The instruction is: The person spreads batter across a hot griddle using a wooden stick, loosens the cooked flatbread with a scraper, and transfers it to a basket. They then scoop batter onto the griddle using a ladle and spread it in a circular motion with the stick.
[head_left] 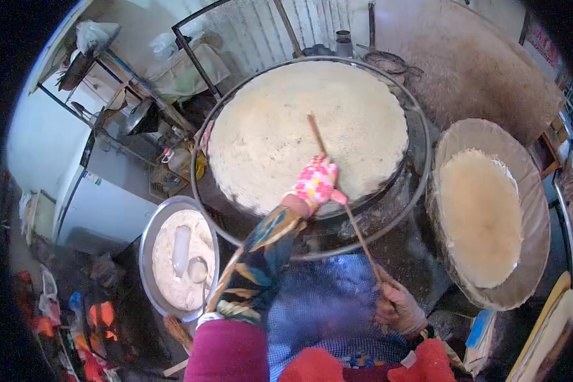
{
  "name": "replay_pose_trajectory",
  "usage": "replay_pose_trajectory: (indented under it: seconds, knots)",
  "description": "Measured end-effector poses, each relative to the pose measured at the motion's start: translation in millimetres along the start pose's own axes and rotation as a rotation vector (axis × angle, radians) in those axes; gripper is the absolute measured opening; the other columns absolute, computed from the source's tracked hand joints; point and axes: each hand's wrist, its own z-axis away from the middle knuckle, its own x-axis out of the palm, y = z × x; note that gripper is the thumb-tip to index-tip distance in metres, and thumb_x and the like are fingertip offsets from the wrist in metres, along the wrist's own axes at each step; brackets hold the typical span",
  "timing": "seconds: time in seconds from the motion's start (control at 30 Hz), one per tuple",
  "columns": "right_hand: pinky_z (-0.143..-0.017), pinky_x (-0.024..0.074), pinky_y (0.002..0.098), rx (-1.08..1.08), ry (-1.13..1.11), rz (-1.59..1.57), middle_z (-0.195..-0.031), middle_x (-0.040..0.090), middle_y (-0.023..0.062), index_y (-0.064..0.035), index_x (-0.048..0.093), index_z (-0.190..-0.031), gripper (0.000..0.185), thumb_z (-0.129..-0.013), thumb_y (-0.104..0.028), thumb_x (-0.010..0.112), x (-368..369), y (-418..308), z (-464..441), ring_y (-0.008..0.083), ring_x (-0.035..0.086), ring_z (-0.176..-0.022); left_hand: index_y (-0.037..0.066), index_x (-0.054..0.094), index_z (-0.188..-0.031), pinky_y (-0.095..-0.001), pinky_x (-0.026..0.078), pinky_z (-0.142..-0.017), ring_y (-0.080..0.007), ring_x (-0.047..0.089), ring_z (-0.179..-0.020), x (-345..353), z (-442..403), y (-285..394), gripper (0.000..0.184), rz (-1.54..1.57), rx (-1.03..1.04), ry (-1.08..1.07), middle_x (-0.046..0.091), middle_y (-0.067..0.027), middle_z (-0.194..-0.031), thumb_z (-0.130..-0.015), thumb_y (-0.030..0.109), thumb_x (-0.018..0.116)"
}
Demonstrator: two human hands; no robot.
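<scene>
My left hand, in a pink flowered glove, is closed around the middle of a long wooden stick. The stick's wider flat end rests over a large round sheet of pale batter, which covers a round griddle. Lower right, by my apron, my right hand grips the near end of the same stick. Brownish specks and circular streaks mark the batter surface. Whether the flat end touches it I cannot tell.
A metal ring surrounds the griddle. At left stands a metal basin of batter with a ladle and a clear elongated object. A cloth-lined oval basket at right holds round flatbread. Shelving stands at back left.
</scene>
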Motion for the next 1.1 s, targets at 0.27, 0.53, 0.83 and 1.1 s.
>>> replay_pose_trajectory:
  seconds: [0.27,0.53,0.83,1.1]
  knots:
    - [-0.039,0.0310,0.0211,0.033,-0.056,0.395,-0.066,0.050,-0.0034,-0.0130,0.035,-0.139,0.056,-0.087,-0.017,0.056,59,-2,-79,0.0063,0.039,-0.043,-0.007,0.051,-0.109,-0.0466,0.027,-0.105,-0.0438,0.037,-0.122,-43,107,-98,0.093,-0.044,-0.294,0.024,0.049,-0.0279,-0.119,-0.054,0.068,0.060]
    - [-0.077,0.0497,0.0324,-0.246,-0.083,1.371,-0.101,0.065,0.0187,-0.0081,0.041,-0.134,0.055,-0.084,-0.022,0.057,59,20,-74,0.0245,0.064,-0.086,-0.013,0.019,-0.135,-0.0545,0.013,-0.107,-0.0486,0.020,-0.131,-88,217,-52,0.111,-0.282,-0.413,-0.165,0.023,-0.0341,-0.139,-0.068,0.067,0.056]
    - [-0.047,0.0435,0.0236,-0.408,0.556,0.401,-0.083,0.058,0.0038,-0.0040,0.030,-0.140,0.063,-0.086,-0.017,0.059,-9,51,54,0.0093,0.049,-0.057,-0.011,0.035,-0.129,-0.0479,0.017,-0.110,-0.0451,0.023,-0.131,17,-43,85,0.108,0.039,0.229,-0.214,0.031,-0.0313,-0.136,-0.058,0.067,0.060]
    - [-0.044,0.0361,0.0255,-0.084,0.129,0.302,-0.070,0.050,-0.0007,-0.0104,0.029,-0.141,0.058,-0.089,-0.020,0.054,-17,21,0,0.0102,0.045,-0.050,-0.007,0.052,-0.106,-0.0488,0.025,-0.106,-0.0442,0.037,-0.122,6,-18,9,0.088,-0.051,0.095,-0.137,0.050,-0.0270,-0.117,-0.055,0.063,0.063]
